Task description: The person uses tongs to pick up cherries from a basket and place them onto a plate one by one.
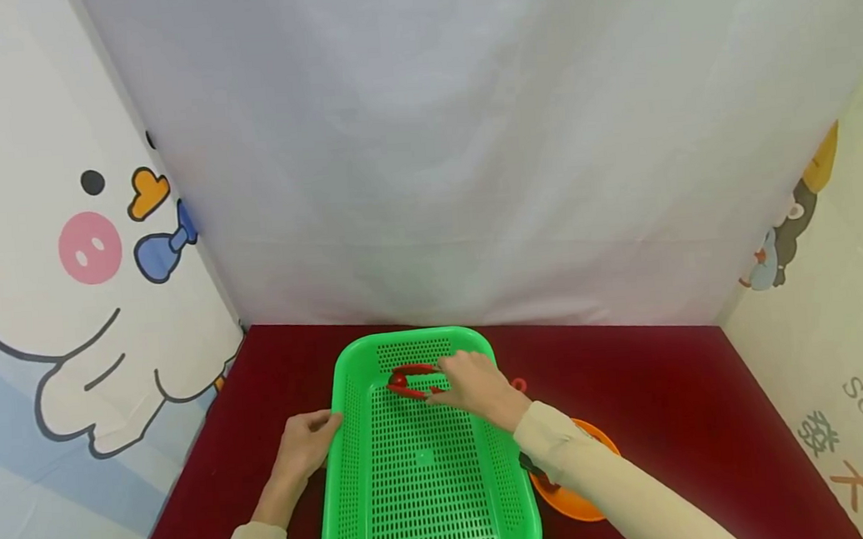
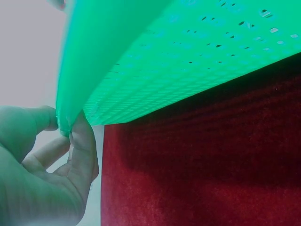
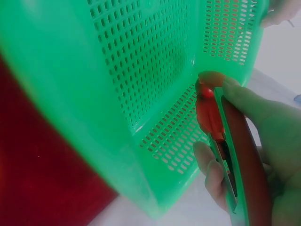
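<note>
My left hand (image 1: 305, 449) pinches the left rim of a green plastic basket (image 1: 333, 510) between thumb and fingers, as the left wrist view shows close up. Over the far part of the basket, my right hand (image 1: 479, 390) grips a pair of red tongs (image 1: 418, 369). Their tips point left and have a small round red thing (image 1: 397, 380), like a cherry tomato, between them. In the right wrist view the tongs (image 3: 247, 165) show a metal strip inside the arms, and the red thing (image 3: 207, 92) sits at their tips. The basket's slotted floor shows below.
An orange bowl (image 1: 574, 506) stands right of the basket, partly hidden under my right forearm, with something dark red in it. A dark red cloth (image 1: 660, 420) covers the table. White curtain (image 1: 467, 133) closes off the back, with printed cartoon panels (image 1: 70, 370) at the sides.
</note>
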A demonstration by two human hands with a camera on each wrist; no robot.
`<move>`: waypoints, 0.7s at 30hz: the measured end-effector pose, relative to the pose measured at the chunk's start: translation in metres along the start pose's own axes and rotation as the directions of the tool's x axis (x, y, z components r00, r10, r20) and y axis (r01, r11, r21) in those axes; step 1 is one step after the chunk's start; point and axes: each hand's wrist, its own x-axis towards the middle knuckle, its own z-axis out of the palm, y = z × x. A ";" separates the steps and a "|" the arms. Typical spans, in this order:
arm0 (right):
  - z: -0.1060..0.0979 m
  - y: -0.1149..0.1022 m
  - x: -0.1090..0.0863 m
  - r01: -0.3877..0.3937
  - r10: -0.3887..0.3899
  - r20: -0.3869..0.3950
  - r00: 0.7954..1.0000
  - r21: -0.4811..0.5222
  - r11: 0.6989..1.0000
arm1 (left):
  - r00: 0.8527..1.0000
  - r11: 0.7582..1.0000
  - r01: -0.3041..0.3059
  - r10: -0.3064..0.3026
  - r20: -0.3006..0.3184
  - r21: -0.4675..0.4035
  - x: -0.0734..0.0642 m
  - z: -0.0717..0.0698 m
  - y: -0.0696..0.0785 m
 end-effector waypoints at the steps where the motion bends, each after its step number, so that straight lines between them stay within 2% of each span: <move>1: -0.001 0.001 -0.002 0.004 -0.004 -0.007 1.000 0.002 1.000 | 1.000 1.000 0.001 -0.001 -0.002 0.004 0.000 0.000 0.000; 11: -0.005 0.011 -0.018 0.025 -0.025 -0.053 0.998 0.005 1.000 | 1.000 0.999 0.004 -0.004 -0.018 0.034 0.002 0.005 -0.001; 21: -0.006 0.026 -0.036 0.034 -0.029 -0.088 0.996 0.055 0.998 | 1.000 0.999 0.005 -0.003 -0.029 0.041 0.004 0.008 0.000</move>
